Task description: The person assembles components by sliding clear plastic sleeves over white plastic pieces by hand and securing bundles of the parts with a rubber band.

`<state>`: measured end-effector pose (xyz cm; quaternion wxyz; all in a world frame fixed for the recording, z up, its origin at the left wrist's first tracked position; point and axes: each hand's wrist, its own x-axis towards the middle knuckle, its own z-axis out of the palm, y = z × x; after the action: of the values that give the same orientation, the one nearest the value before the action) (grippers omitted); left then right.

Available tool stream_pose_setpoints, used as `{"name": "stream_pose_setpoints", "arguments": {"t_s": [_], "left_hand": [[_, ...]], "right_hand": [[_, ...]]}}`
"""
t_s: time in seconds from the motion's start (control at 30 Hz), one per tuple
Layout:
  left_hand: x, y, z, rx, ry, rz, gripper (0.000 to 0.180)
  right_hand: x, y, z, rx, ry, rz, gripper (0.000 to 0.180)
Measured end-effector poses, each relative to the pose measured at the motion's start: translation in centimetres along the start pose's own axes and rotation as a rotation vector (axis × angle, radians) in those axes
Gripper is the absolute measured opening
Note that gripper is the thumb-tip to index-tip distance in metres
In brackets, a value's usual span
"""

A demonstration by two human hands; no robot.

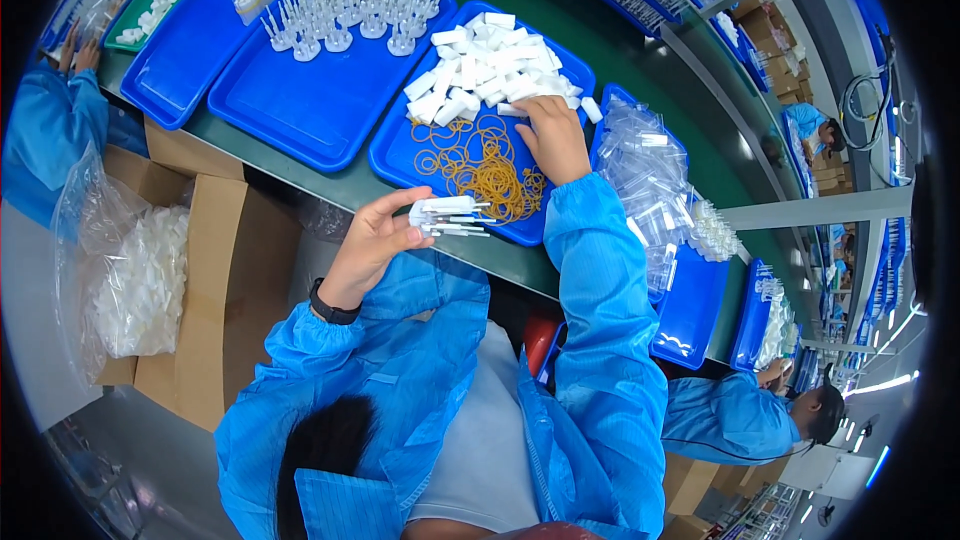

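My left hand [372, 238] grips a small bundle of white plastic parts [447, 215] with thin pins pointing right, held just over the near edge of a blue tray [395, 155]. My right hand [551, 137] rests palm down in that tray, its fingers on the pile of small white blocks [487, 70], right beside a heap of tan rubber bands [487, 171]. Whether those fingers grip a block is hidden.
Another blue tray [310, 105] carries several upright white pin parts [350, 2]. Clear plastic bags [647, 165] pile up on the right. An open cardboard box [215, 270] with a bag of white parts [140, 280] stands at the left. Other workers in blue sit at the left and lower right.
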<state>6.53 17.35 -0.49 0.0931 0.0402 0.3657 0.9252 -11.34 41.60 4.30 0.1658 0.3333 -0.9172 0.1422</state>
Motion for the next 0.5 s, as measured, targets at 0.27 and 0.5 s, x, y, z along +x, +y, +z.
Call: {"name": "stream_pose_setpoints", "arguments": {"t_s": [0.27,0.5], "left_hand": [[-0.4,0.4,-0.7,0.004,0.026,-0.067,0.053],[0.3,0.0,-1.6,0.017,0.087,0.036,0.049]], "right_hand": [[0.4,-1.0,-1.1,-0.135,-0.03,-0.025,0.018],[-0.8,-6.2,-7.1,0.274,0.059,-0.08,0.019]]}}
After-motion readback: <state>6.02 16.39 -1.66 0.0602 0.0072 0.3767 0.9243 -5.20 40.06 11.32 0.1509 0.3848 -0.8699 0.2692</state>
